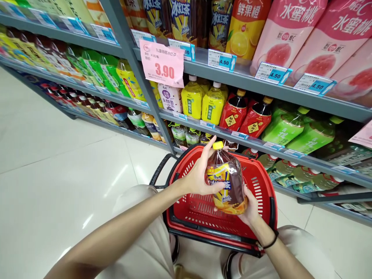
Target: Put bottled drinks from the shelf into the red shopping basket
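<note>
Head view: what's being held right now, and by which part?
A plastic bottle of iced black tea with a yellow cap: the left hand grips its upper body, and the right hand cups its base.

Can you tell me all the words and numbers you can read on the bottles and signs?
"3.90" on the pink price sign
"1L康师傅冰红茶" on that sign too
"4.50" on the blue shelf tags
"水蜜桃" on the pink peach drink packs
"鲜果橙" on the orange drink bottle
"冰红茶" on the top-shelf tea bottles
"茶" on the yellow-capped bottle
Other small print is too tiny to read.

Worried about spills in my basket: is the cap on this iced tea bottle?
On: the yellow screw cap sits closed on the neck of the iced tea bottle.
</note>
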Motion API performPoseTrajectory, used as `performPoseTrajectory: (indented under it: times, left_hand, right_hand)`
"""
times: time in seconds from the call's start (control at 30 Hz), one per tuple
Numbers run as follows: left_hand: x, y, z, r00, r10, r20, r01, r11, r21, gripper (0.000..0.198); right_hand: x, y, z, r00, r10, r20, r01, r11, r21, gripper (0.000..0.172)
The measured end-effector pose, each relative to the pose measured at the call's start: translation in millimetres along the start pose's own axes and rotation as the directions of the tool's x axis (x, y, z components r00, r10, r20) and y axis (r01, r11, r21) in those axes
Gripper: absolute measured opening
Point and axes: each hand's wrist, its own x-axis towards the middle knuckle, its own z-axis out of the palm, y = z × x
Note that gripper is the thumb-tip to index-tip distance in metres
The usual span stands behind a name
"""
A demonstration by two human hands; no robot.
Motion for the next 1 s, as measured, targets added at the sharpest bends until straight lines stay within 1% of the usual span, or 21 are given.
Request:
performPoseTrajectory:
  times: [0.13, 0.2, 0.23, 0.3, 0.37, 0.53, 0.6, 0.7, 0.8, 0.9, 1.0]
  left_hand:
    - [-1.6, 4.1, 1.5, 1.0, -0.019, 0.002, 0.019, 1.0, -0.003, 0.121]
    - [-2.7, 5.2, 2.2, 0.999, -0.03, -0.01, 0.03, 0.999, 0.013, 0.121]
    - [-3.1, 5.5, 2.2, 0.999, -0.034, -0.019, 0.034, 0.999, 0.023, 0.12]
    - [-3.1, 5.4, 1.4, 0.998, -0.036, -0.042, 0.038, 0.998, 0.044, 0.118]
    - [-2.0, 4.6, -0.3, 0.997, -0.038, -0.071, 0.042, 0.997, 0.061, 0.119]
    - [0.3, -3.3, -0.8, 0.978, -0.09, -0.19, 0.109, 0.989, 0.094, 0.131]
    - [-2.4, -8.5, 1.4, 0.969, -0.123, -0.216, 0.148, 0.984, 0.103, 0.135]
    - [-9.3, -14.2, 4.9, 0.971, -0.146, -0.19, 0.176, 0.972, 0.154, 0.134]
    - [-14.2, -14.8, 7.5, 0.988, -0.089, -0.123, 0.114, 0.969, 0.218, 0.129]
    - [-14.8, -12.0, 10.0, 0.999, 0.001, -0.037, 0.009, 0.963, 0.27, 0.125]
    - [-13.3, -7.6, 11.8, 0.999, 0.049, -0.017, -0.042, 0.957, 0.286, 0.122]
  right_hand:
    - [-4.3, -12.7, 4.8, 0.986, 0.102, 0.133, -0.101, 0.995, -0.014, 0.071]
    - [-4.2, -16.0, 2.7, 0.979, 0.128, 0.161, -0.13, 0.991, 0.004, 0.071]
    - [-3.8, -17.5, 1.6, 0.98, 0.135, 0.148, -0.14, 0.99, 0.02, 0.07]
    - [-2.4, -20.6, 0.9, 0.986, 0.146, 0.084, -0.15, 0.987, 0.05, 0.066]
    - [-0.4, -23.0, 2.7, 0.991, 0.134, 0.015, -0.135, 0.988, 0.073, 0.062]
    - [6.9, -18.3, 9.7, 0.998, -0.03, -0.048, 0.035, 0.994, 0.108, 0.054]
    - [9.8, -13.6, 10.3, 0.995, -0.062, -0.076, 0.071, 0.991, 0.114, 0.052]
    - [12.6, -8.3, 9.0, 0.993, -0.065, -0.102, 0.077, 0.99, 0.122, 0.052]
    - [13.5, -6.7, 5.4, 0.993, -0.025, -0.112, 0.043, 0.986, 0.159, 0.054]
    - [12.8, -6.3, 0.8, 0.997, 0.047, -0.063, -0.033, 0.977, 0.208, 0.059]
    - [11.4, -3.8, -2.8, 0.994, 0.104, 0.017, -0.105, 0.968, 0.229, 0.065]
